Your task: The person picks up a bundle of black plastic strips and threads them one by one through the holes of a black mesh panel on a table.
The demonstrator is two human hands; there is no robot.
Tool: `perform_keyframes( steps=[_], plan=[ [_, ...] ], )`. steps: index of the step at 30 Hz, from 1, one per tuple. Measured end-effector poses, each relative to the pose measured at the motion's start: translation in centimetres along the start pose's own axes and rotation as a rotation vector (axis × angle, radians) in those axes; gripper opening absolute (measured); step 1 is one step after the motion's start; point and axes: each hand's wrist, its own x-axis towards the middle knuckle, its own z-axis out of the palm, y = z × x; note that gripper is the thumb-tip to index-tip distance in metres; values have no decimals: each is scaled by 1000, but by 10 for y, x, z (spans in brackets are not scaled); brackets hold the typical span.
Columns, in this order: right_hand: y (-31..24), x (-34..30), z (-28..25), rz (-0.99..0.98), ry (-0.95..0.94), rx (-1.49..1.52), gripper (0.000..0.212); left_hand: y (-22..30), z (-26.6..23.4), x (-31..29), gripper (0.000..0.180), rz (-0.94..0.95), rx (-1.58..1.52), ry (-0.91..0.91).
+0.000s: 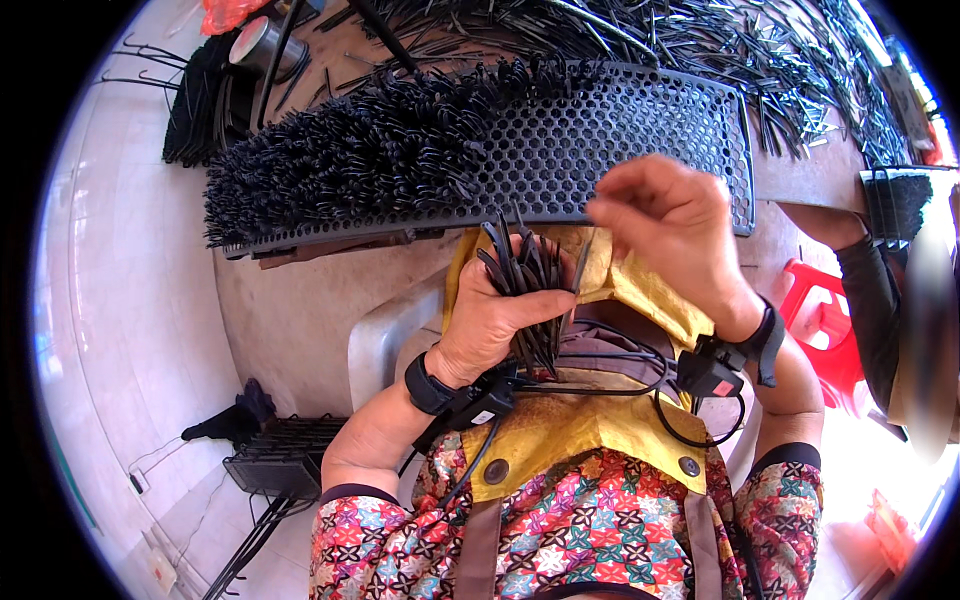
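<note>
My left hand (480, 325) is wrapped round a bundle of thin black strips (535, 270), its thumb across the front. The strips fan out above the fist and stick out below it. My right hand (680, 225) is raised at the right, slightly blurred, with its fingers curled toward the thumb; anything in the pinch is too small to make out. Just beyond both hands lies a long black panel (640, 125) with a honeycomb of holes. Dense tufts of black strips (350, 155) fill its left part, while holes show bare on the right.
Loose black strips (700, 45) are heaped across the far table. A metal can (268, 48) stands at the far left. To the right are a red stool (820, 320) and another person's dark sleeve (868, 310). A black rack (285, 460) stands low at the left; cables cross my lap.
</note>
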Motion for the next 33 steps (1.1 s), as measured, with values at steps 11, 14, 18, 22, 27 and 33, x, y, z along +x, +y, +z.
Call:
perform_keyframes(
  steps=[11, 14, 18, 22, 27, 33],
  plan=[
    [-1, 74, -50, -800, 459, -166, 16, -2, -4, 2, 31, -87, -129, -38],
    [3, 80, -44, -847, 504, -223, 16, -2, -4, 2, 31, -93, -126, -26],
    [7, 84, -41, -908, 525, -345, 15, -1, -4, 3, 32, -101, -117, -22],
    [1, 81, -37, -866, 447, -691, 15, -2, -4, 4, 33, -106, -102, -9],
    [1, 86, -40, -888, 260, -859, 14, -2, -4, 5, 34, -101, -65, -16],
    [9, 59, -33, -827, 262, -682, 17, -1, -4, 5, 33, -120, -114, -42]
  ],
)
